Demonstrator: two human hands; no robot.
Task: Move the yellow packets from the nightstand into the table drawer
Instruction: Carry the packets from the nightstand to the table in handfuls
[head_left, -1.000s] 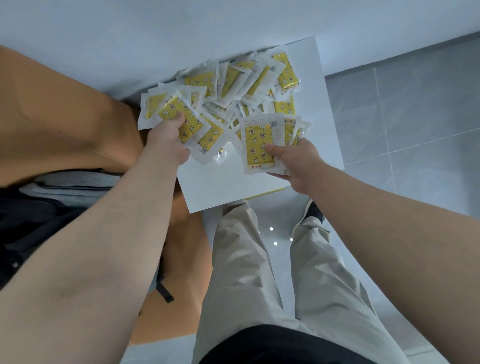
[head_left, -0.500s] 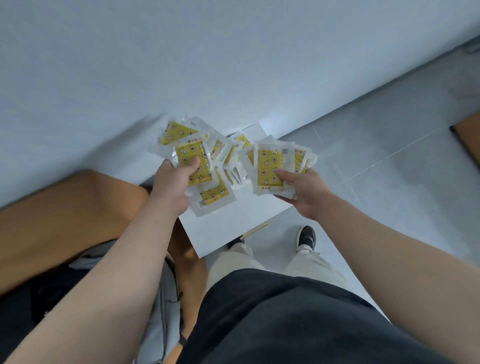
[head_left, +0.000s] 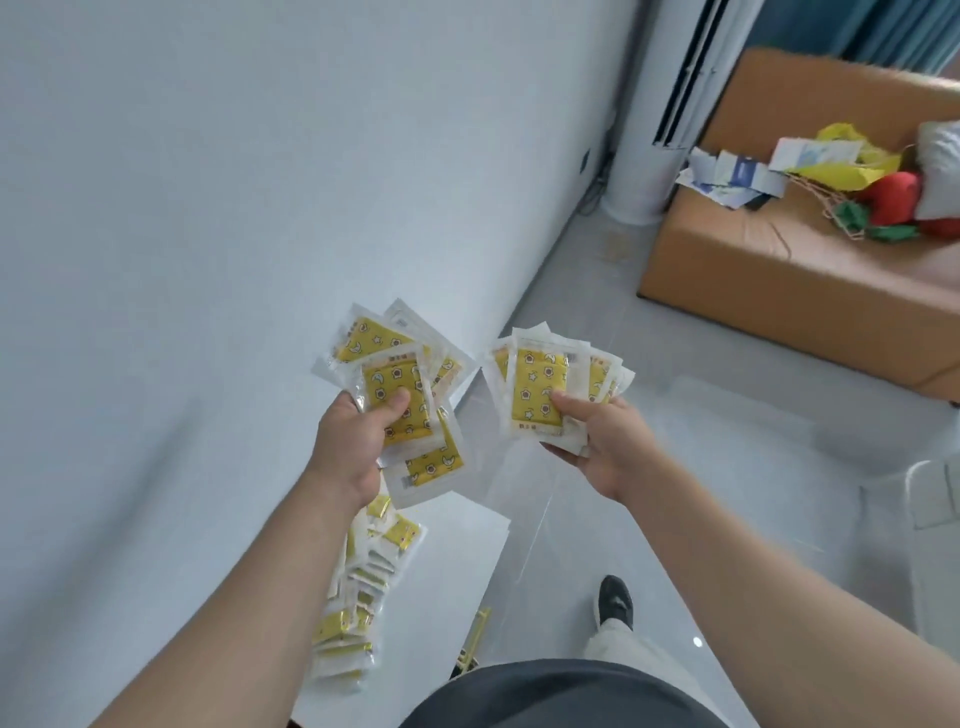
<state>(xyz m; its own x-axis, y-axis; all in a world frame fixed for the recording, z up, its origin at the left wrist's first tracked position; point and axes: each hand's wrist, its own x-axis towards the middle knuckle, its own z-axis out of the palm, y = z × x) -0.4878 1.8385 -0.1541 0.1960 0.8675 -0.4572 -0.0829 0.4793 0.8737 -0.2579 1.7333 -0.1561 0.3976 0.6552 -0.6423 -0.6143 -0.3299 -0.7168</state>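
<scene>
Both bare forearms reaching to frame centre, left hand (head_left: 353, 441) and right hand (head_left: 605, 441) each clenched, thumbs on top

Nothing legible tbh. The yellow packets (head_left: 397, 400), center frame, have small print strips along the white edges + moon/star/flower doodles, but it's too blurry to read. Papers on the sofa (head_left: 737, 176), upper right, same deal.
</scene>
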